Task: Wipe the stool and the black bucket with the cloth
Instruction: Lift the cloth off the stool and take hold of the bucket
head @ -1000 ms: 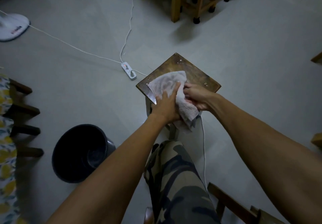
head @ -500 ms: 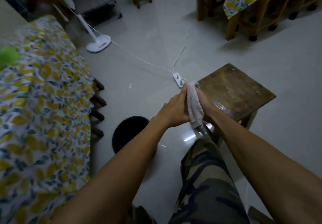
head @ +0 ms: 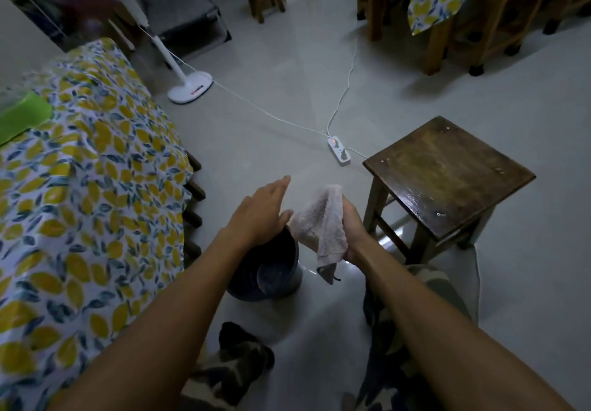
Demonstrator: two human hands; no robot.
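Nearest, black bucket (head: 265, 270) on floor, half hidden beneath left hand (head: 260, 210), spread wide and empty. Just right, cloth (head: 321, 230) bunched in right hand (head: 348, 228). Farther right, stool (head: 447, 174), seat gleaming wet. Risk: unsteadied bucket probably sliding or tipping under wiping pressure.

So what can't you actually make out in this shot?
- Bucket, head view: the left hand and forearm hide its near rim.
- Right hand: its fingers are behind the cloth.
- Stool: far legs hidden under its seat.
- Fan: head cut off by the top edge.
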